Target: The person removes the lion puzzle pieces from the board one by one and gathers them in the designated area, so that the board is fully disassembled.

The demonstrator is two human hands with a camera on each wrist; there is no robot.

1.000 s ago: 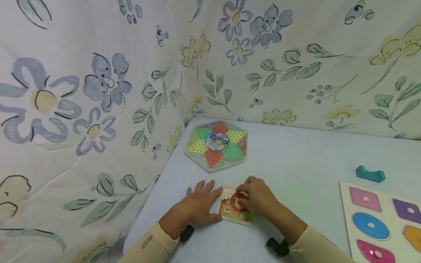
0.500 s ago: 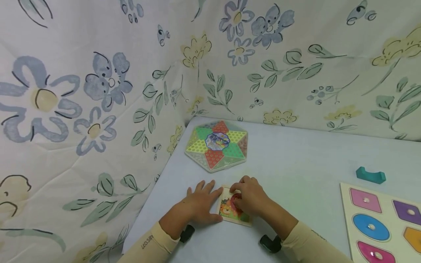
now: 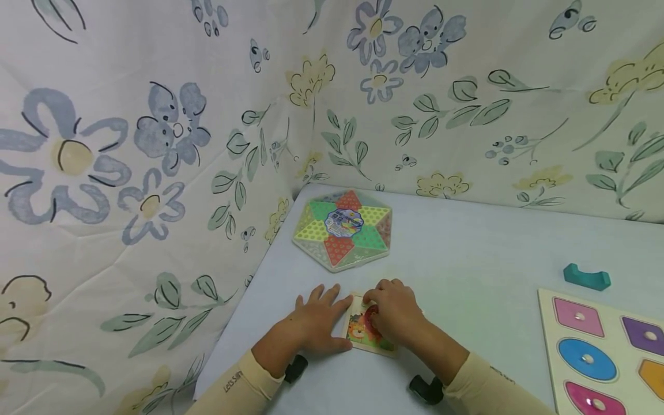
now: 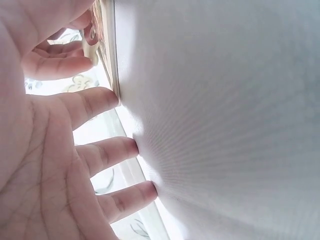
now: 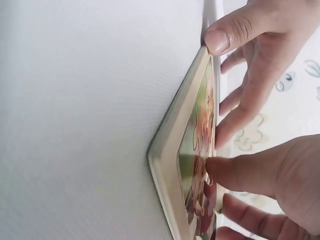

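A small wooden picture puzzle (image 3: 369, 344) with a pale frame lies flat on the table. My left hand (image 3: 317, 327) is spread beside its left edge, index fingertip and thumb touching the frame; the left wrist view shows the fingers (image 4: 102, 155) straight. Over the puzzle's upper part, my right hand (image 3: 398, 314) has its fingers bent. Between its thumb and fingertips is a small pale piece (image 4: 90, 52), partly hidden. In the right wrist view the thumb (image 5: 245, 172) also meets the picture surface (image 5: 202, 120).
A hexagonal star-patterned board (image 3: 342, 230) lies behind the puzzle. To the right are a teal curved block (image 3: 587, 277) and a large board of knobbed coloured shapes (image 3: 555, 340). Floral cloth (image 3: 441, 115) hangs along the left and back of the table (image 3: 482, 253).
My right hand has shifted left over the puzzle, the small piece at its fingertips, and now covers more of the round red part of the picture. My left hand has stayed in place.
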